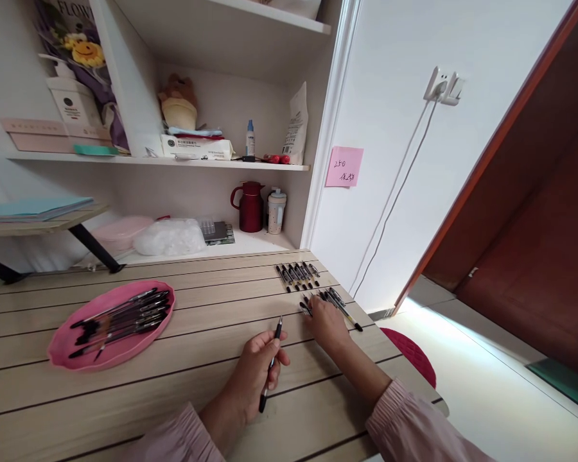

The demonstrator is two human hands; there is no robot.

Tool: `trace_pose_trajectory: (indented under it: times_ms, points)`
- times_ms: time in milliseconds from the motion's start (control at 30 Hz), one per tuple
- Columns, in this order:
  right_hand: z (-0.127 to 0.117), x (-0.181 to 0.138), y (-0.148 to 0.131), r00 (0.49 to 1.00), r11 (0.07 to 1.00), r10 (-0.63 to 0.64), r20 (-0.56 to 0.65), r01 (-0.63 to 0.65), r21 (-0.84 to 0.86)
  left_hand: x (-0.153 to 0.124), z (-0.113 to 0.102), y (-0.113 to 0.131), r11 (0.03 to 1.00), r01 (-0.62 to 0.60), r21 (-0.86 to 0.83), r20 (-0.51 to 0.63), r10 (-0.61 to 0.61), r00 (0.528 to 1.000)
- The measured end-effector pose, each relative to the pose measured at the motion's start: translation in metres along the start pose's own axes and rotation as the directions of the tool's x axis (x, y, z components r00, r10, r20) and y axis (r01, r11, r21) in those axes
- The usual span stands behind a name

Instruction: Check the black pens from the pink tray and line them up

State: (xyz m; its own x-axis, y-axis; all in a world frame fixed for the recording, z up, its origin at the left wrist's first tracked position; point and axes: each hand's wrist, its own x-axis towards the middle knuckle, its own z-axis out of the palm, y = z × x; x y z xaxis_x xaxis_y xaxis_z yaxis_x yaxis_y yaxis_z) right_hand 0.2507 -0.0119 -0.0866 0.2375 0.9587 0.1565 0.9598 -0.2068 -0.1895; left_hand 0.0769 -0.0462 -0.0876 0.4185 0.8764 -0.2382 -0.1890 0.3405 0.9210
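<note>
In my left hand (256,369) a dark pen (264,399) is held upright at a slant, narrow tip up and black end down. My right hand (326,322) reaches down to the table, its bent fingers among a group of pens (347,314) near the right edge; the fingertips are partly hidden, and I cannot tell what they pinch. Just beyond lies a neat row of short black and clear pen parts (296,277), probably caps. To the left, a pink oval tray (60,360) bears a heap of black pens (125,321).
A white shelf unit (270,168) stands behind the wood-slat table (183,391), holding a red jug (251,208), a cup (276,212) and a plastic bag (169,237). A small raised stand (84,218) is at the left. A red stool (411,356) sits beyond the table's right edge.
</note>
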Motion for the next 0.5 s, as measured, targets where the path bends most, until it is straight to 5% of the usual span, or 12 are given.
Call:
trace_pose_trajectory:
  times_ms: [500]
  points:
    - [-0.005, -0.005, 0.016, 0.998, 0.999, 0.017, -0.054, -0.015, 0.034, -0.003, 0.001, 0.003, 1.000, 0.016, 0.022, -0.006, -0.016, 1.000]
